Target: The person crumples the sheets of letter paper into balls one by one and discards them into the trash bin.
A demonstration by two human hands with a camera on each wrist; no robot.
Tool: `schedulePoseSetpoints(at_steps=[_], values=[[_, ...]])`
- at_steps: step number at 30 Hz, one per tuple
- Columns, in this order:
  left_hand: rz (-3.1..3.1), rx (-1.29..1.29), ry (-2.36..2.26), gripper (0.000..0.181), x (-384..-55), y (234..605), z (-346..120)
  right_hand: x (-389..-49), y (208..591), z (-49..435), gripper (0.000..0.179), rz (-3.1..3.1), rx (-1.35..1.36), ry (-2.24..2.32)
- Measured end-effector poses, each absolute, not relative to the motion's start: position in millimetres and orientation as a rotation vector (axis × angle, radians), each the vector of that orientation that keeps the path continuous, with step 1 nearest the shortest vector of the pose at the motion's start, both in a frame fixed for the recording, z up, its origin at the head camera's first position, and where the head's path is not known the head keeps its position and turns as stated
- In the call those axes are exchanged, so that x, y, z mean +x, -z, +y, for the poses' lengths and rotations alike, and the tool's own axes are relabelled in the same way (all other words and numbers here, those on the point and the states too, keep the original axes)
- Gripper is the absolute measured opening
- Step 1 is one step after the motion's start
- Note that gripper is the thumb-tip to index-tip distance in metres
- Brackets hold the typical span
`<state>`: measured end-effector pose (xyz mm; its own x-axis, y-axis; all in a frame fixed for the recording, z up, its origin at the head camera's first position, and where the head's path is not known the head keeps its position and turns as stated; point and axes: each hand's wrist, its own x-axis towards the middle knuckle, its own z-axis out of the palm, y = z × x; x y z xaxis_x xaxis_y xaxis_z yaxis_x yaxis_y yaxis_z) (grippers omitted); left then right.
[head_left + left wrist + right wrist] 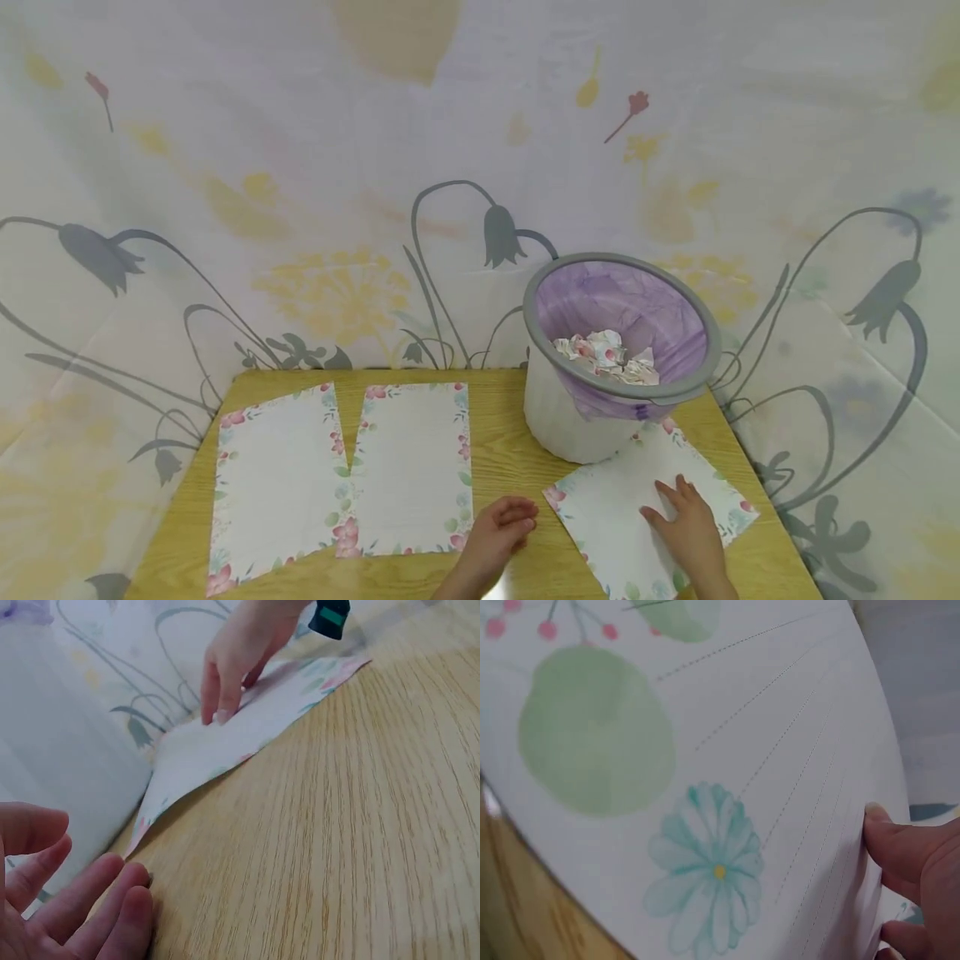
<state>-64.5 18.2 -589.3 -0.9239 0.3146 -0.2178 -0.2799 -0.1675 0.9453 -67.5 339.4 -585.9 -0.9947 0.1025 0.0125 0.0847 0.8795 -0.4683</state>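
Observation:
A floral-bordered sheet of paper (630, 508) lies askew at the table's right, its far corner by the bin. On it rest the fingertips of my right hand (686, 525), spread and slightly bent. Close up in the right wrist view, the paper (780, 697) curves, with faint dotted lines and a teal flower; the thumb (900, 836) touches it. My left hand (495, 537) hovers left of this sheet, fingers loosely bent and holding nothing. In the left wrist view the sheet's near corner (150, 814) lifts off the wood slightly beyond the left fingers (90, 900).
A white bin (558, 417) with a grey rim and purple liner stands at the back right, crumpled paper (607, 354) inside. Two more floral sheets, one far left (277, 483) and one beside it (412, 467), lie flat. Behind the wooden table (502, 433) hangs a flower-printed cloth (300, 167).

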Motion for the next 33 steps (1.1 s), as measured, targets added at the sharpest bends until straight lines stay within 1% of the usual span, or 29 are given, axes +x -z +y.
schedulePoseSetpoints(at_steps=[3,8,11,13,17,23,29,33], values=[[1.906,0.263,-2.007,0.031,-66,584,25,-68,582,336,0.063,-3.028,-0.166,-0.711],[2.28,0.699,-1.574,0.042,-70,574,38,-67,576,335,0.073,-3.083,-0.247,-0.702],[2.529,0.891,-1.226,0.043,-72,576,40,-64,575,332,0.075,-3.105,-0.268,-0.67],[2.672,0.963,-1.025,0.042,-72,578,39,-62,573,329,0.075,-3.128,-0.27,-0.638],[2.845,0.949,-0.821,0.042,-73,582,33,-56,571,322,0.072,-3.188,-0.248,-0.6],[2.929,0.878,-0.771,0.048,-77,585,26,-51,568,300,0.063,-3.216,-0.157,-0.583],[3.023,0.783,-0.636,0.067,-81,588,23,-47,565,279,0.061,-3.239,-0.102,-0.587],[3.006,0.723,-0.605,0.073,-81,590,22,-46,564,284,0.05,-3.182,-0.18,-0.708]])
